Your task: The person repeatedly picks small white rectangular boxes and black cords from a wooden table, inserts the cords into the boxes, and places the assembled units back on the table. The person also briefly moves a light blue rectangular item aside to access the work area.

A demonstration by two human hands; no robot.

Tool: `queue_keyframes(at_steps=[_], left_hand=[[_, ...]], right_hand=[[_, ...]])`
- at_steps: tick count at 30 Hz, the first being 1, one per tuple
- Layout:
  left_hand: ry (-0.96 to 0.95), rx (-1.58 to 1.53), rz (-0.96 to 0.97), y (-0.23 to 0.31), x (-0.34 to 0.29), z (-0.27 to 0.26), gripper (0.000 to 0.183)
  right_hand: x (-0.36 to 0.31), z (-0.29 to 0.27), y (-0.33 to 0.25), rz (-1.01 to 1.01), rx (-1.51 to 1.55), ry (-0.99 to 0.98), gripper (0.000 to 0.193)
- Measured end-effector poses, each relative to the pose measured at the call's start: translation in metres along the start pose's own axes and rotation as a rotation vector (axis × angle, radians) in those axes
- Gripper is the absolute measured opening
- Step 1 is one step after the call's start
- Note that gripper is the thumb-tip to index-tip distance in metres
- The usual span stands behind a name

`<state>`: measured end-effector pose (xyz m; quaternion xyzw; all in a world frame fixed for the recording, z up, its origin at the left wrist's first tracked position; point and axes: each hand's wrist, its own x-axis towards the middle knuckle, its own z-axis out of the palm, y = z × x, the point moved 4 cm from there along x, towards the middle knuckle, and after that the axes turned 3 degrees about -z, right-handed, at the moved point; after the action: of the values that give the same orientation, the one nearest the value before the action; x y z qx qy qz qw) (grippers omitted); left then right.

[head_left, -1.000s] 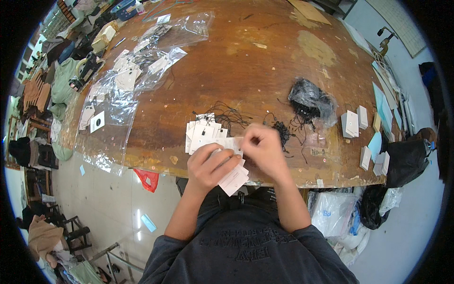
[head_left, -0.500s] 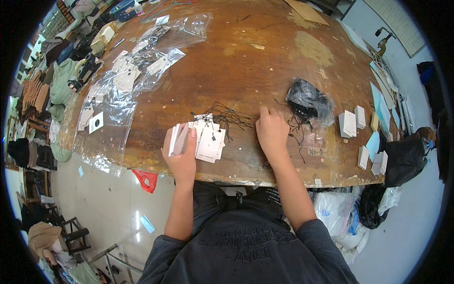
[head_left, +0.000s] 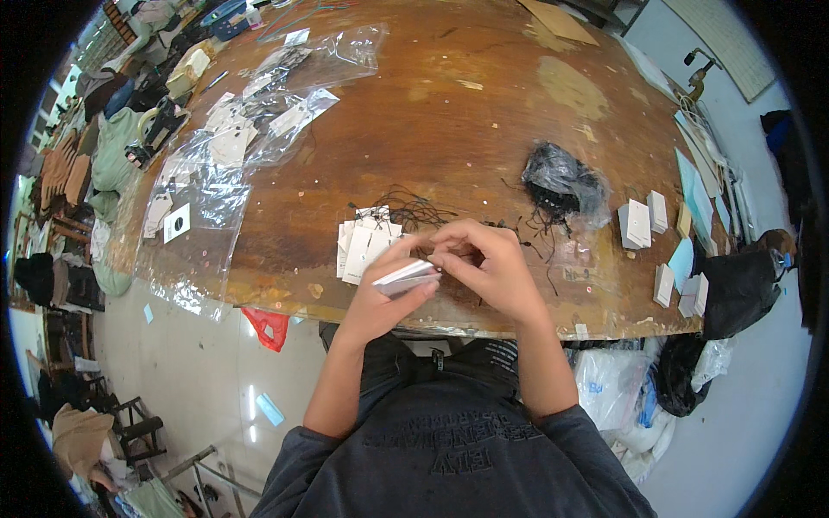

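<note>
A small stack of white hang tags (head_left: 406, 278) is held in my left hand (head_left: 373, 304), just over the table's near edge. My right hand (head_left: 488, 263) has come up against the stack's right end, thumb and forefinger pinched together there. Whatever lies between those fingertips is too small to make out. Beside my left hand, a pile of strung white tags (head_left: 363, 246) lies on the table. Their black strings (head_left: 410, 207) trail off to the right, partly behind my hands.
A clear plastic bag (head_left: 233, 186) with loose tags spreads over the table's left side. Right of my hands sits a bundle of black strings (head_left: 553, 203) in clear plastic. Stacks of white cards (head_left: 635, 226) stand at the right edge, near a black bag (head_left: 741, 293).
My left hand has moved right and turned with its tags, away from the pile. My right hand has left the tabletop and come in to meet the stack.
</note>
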<state>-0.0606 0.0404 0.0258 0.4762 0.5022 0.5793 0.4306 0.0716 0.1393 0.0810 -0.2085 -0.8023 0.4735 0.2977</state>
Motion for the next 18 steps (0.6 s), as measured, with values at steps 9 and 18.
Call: queue_keyframes(at_steps=[9, 18], left_hand=[[0.041, -0.407, -0.205, -0.019, -0.001, 0.010, 0.026], [0.094, -0.579, -0.166, -0.028, -0.001, 0.006, 0.016]], right_hand=[[-0.008, -0.007, 0.021, -0.051, 0.006, -0.035, 0.017], [-0.014, -0.016, 0.042, -0.018, -0.106, -0.162, 0.015]])
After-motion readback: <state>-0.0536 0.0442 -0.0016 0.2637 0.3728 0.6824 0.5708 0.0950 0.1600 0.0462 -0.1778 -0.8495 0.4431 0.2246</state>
